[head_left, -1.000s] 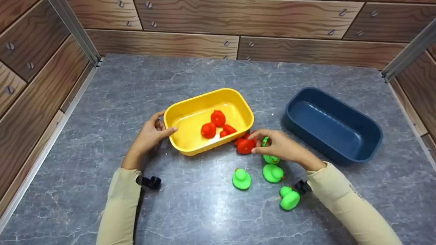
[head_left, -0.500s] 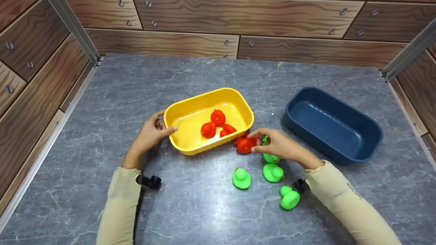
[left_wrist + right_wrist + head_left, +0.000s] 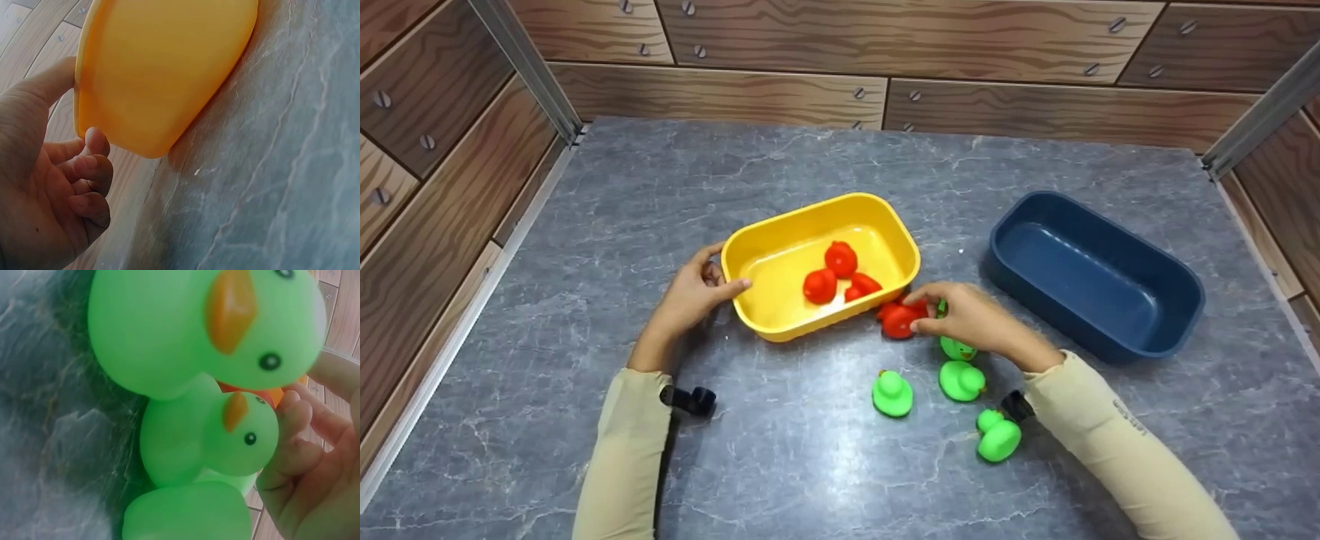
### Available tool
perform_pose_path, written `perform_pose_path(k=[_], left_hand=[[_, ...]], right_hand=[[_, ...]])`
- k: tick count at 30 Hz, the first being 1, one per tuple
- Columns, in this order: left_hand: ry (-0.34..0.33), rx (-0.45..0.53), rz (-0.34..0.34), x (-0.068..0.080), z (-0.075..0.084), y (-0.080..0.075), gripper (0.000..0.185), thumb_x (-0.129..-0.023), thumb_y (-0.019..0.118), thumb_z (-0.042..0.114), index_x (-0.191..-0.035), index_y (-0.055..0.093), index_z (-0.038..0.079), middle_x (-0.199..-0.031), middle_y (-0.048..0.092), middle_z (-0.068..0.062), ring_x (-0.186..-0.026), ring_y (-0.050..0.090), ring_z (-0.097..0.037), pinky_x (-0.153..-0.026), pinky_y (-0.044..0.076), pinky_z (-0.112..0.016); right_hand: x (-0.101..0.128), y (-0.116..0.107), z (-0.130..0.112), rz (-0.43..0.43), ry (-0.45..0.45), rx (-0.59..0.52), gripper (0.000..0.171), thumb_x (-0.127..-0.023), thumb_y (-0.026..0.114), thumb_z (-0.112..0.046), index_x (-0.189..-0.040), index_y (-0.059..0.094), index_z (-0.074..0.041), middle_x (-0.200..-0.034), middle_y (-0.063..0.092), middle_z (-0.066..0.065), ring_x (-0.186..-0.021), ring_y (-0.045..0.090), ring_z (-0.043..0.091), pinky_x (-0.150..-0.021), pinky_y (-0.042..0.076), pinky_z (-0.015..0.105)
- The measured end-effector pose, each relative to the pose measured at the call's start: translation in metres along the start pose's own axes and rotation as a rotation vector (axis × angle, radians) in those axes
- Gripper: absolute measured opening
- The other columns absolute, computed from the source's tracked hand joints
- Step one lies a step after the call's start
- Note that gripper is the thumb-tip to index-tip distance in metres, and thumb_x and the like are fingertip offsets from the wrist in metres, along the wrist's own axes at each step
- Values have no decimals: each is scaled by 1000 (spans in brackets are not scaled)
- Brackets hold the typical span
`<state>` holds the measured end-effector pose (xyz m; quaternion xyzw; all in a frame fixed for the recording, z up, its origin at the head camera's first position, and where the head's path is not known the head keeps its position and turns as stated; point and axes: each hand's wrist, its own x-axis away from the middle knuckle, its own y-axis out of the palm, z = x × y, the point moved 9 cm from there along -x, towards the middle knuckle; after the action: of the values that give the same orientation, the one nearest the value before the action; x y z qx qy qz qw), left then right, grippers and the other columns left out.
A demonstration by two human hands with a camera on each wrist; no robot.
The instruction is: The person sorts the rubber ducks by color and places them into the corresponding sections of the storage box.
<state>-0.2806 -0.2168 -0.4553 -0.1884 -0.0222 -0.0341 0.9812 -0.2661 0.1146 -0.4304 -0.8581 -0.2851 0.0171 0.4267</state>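
My left hand (image 3: 690, 292) grips the left end of a yellow tub (image 3: 780, 225), thumb over its rim and fingers outside; the left wrist view shows the other fingers curled below the rim. Three red rubber ducks (image 3: 841, 259) lie inside. Against the tub's near right side on the table is another red rubber duck (image 3: 898, 321). My right hand (image 3: 971, 319) has its thumb and index finger at this duck's right side, pinching it. The right wrist view hides the contact behind green rubber ducks (image 3: 242, 433). One green duck (image 3: 958, 349) is partly under the right hand.
A dark blue tub (image 3: 1095, 277) with nothing in it stands to the right. Nearer on the grey marbled table (image 3: 780, 465) sit three more green ducks (image 3: 892, 394). Wood-patterned walls (image 3: 780, 97) enclose the table at the back and sides.
My right hand has shifted very slightly left, its thumb closing a little nearer to the red duck. The left hand, both tubs and the ducks have stayed where they were.
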Motion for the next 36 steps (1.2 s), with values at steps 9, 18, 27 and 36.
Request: perform_pose_path(k=[9,18,27,36], left_hand=[[-19,5,-13,-2,0,-1,73,-83,76,18,-145,39,3,-76,47,-1,-60,43,-8,-53,37,-18],[-18,20,-17,0,3,1,71,-83,76,18,-143,41,3,-76,46,0,-61,43,-7,-54,37,-18],[-37,36,-35,15,30,1,71,-84,73,12,-144,37,-3,-76,46,-1,-60,43,-6,-54,38,-17],[-33,26,-29,15,30,1,71,-84,72,12,-144,37,-4,-76,46,-1,-59,43,-6,-53,38,-17]], right_hand=[[-4,0,-1,2,8,61,33,-87,72,-24,-116,69,-9,-77,53,2,-61,43,14,-54,33,24],[-6,-1,-4,32,-6,138,32,-86,73,-25,-115,70,-11,-73,52,1,-62,44,14,-54,32,25],[-7,1,-5,31,-10,155,30,-85,73,-24,-114,71,-12,-71,52,2,-61,45,15,-54,32,26],[-7,2,-4,45,-14,137,25,-85,73,-20,-109,71,-13,-70,51,1,-60,43,14,-53,32,26]])
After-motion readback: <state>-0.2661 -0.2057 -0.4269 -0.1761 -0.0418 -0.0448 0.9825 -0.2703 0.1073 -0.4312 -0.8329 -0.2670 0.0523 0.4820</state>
